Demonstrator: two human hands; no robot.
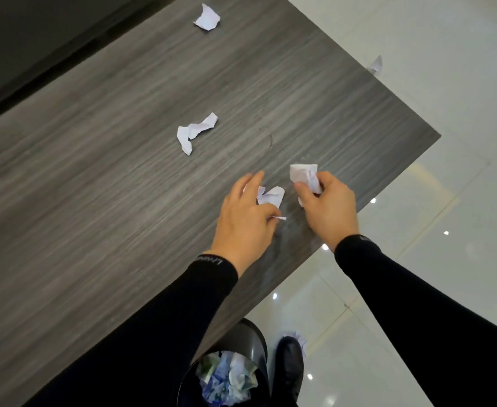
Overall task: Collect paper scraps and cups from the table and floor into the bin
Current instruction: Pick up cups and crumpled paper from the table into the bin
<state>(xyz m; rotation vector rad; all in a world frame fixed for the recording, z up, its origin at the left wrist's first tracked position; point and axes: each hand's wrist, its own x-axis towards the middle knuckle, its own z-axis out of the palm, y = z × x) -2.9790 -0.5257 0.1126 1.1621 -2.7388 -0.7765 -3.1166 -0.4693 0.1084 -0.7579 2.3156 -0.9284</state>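
Observation:
My right hand (328,208) grips a crumpled white paper scrap (304,174) just above the grey wooden table (94,186), near its right edge. My left hand (245,218) lies over a second white scrap (270,195) and pinches it between thumb and fingers. Two more crumpled scraps stay on the table: one in the middle (195,132) and one at the far end (207,17). A dark round bin (250,336) stands on the floor below the table edge, with crumpled paper inside it.
On the glossy white tiled floor (446,142) lie a scrap by my black shoe (298,340) and another beyond the table's right edge (376,64). A dark surface (35,39) borders the table at the far left.

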